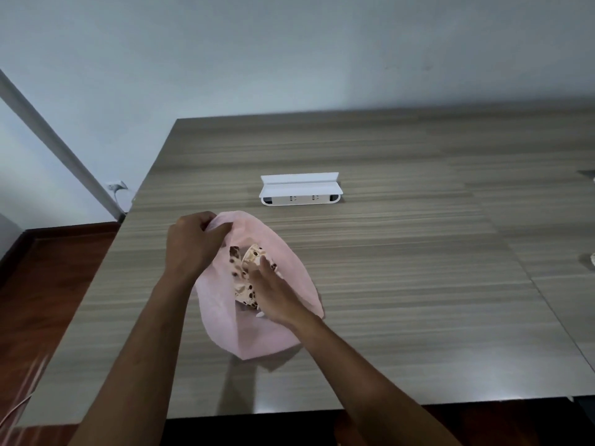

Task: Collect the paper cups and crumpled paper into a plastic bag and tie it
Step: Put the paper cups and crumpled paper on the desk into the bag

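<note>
Wood-grain laminate table (402,252), grey-brown, with seams running across its right part; its near edge and left edge are both in view. Behind it a plain pale wall (289,53); at left a reddish-brown wooden floor (48,284), a white slanted trim strip against the wall, and one wall outlet (114,186) with a white plug and cord. One white power socket box (300,189) stands on the table with its lid flipped up, showing two socket faces. One pink plastic bag (225,323) lies on the table near the left edge, mouth open toward the far side. Inside the mouth, paper cups (254,255) with a brown spotted print: at least two, exact count unclear because they overlap. Crumpled paper not distinguishable. Left hand (193,243) pinches the bag's far rim with curled fingers, lifting it. Right hand (277,294) reaches into the bag mouth, fingers extended and relaxed, touching a cup, not clasping it.
</note>
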